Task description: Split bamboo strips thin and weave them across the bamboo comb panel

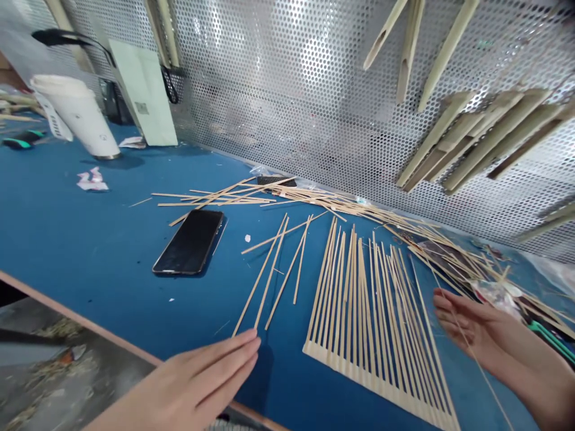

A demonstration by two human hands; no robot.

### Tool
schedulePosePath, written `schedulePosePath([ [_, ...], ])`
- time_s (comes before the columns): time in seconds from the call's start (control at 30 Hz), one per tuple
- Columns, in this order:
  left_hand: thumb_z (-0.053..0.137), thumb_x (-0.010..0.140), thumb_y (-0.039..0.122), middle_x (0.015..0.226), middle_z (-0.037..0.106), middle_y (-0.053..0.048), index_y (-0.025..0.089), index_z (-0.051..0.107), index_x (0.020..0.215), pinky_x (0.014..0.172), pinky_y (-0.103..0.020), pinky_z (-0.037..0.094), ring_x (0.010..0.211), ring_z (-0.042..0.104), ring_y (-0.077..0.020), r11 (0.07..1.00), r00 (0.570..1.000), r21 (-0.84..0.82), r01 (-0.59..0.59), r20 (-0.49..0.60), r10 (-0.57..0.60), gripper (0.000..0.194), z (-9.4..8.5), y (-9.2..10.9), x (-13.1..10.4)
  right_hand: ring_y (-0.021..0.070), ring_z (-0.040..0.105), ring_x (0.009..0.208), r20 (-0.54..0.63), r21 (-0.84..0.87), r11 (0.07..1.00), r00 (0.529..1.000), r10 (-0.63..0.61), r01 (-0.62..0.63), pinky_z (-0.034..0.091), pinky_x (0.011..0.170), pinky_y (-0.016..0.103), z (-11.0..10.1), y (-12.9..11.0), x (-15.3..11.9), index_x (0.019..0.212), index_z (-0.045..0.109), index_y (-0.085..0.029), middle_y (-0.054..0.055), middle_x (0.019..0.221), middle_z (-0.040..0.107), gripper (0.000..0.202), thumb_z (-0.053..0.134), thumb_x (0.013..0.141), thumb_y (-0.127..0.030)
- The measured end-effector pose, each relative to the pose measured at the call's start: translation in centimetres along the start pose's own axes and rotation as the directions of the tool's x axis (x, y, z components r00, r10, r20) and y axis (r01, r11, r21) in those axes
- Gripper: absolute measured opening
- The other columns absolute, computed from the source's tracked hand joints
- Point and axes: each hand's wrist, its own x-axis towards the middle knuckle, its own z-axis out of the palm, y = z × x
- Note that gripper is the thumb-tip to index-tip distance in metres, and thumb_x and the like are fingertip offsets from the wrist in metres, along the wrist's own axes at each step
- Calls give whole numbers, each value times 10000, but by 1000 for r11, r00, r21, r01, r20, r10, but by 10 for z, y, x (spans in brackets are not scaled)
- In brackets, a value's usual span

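Note:
My left hand (pixel 211 377) is at the front edge of the table, its fingers stretched out side by side. Its fingertips meet the lower ends of two loose thin bamboo strips (pixel 272 272). On the right, my right hand (pixel 489 344) is raised with curled fingers, and a very thin strip (pixel 477 360) runs slantwise across its fingers and palm. The fingers appear to hold this strip, though the exact grip is hard to see. Between my hands lies a comb-like bamboo piece (pixel 354 371), its solid band towards me and many narrow splints pointing away.
A phone (pixel 188 242) lies left of the loose strips. Behind, a long pile of bamboo strips (pixel 314 196) runs along a perforated metal panel (pixel 287 96) with split bamboo pieces (pixel 476 140) on it. A white cup (pixel 81 114) and a pale green bag (pixel 148 99) stand at the left.

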Motion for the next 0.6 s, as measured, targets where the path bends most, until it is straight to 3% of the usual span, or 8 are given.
schedulePosePath([
  [0.1,320,852,-7,1321,500,28,206,455,1291,1009,-217,412,1230,448,-127,999,999,-33,32,-36,-33,506,13,-11,19,51,473,401,-59,1,999,997,-43,43,469,367,123,-12,-3,6,807,626,-138,29,692,526,162,598,707,-13],
  [0.2,286,807,-65,1321,502,64,274,511,1235,994,-253,443,1246,428,-129,987,996,-145,72,66,-63,591,15,-22,36,63,480,409,-118,-38,998,992,-45,41,487,356,143,-23,-3,11,846,639,-139,26,698,535,182,655,679,-68],
  [0.3,325,817,0,1340,476,67,333,513,1222,965,-324,473,1243,429,-165,961,978,-206,185,138,-159,557,7,-39,54,50,432,391,-127,-53,996,988,-82,75,442,302,130,-29,-4,14,798,649,-149,2,657,514,278,761,545,-115],
  [0.37,343,879,109,1268,541,30,309,556,1174,966,-337,461,1177,486,-169,933,952,-186,307,73,-298,415,4,-57,70,44,400,390,-82,-97,986,986,-145,136,419,288,125,-28,-5,15,695,635,-148,-16,614,481,277,812,483,-166],
  [0.43,371,904,224,1195,588,-16,245,596,1121,982,-354,429,1117,522,-191,887,893,-96,451,29,-450,314,7,-79,90,62,438,440,-18,-159,964,975,-219,214,462,344,137,-22,-7,14,652,632,-143,-12,614,481,268,831,492,-225],
  [0.6,400,885,290,1107,611,-86,139,593,1095,921,-357,427,1039,551,-247,837,838,-54,545,63,-541,323,31,-131,134,77,493,549,314,-225,864,873,-374,451,470,476,113,2,-12,11,934,687,-139,3,660,551,303,745,690,-309],
])
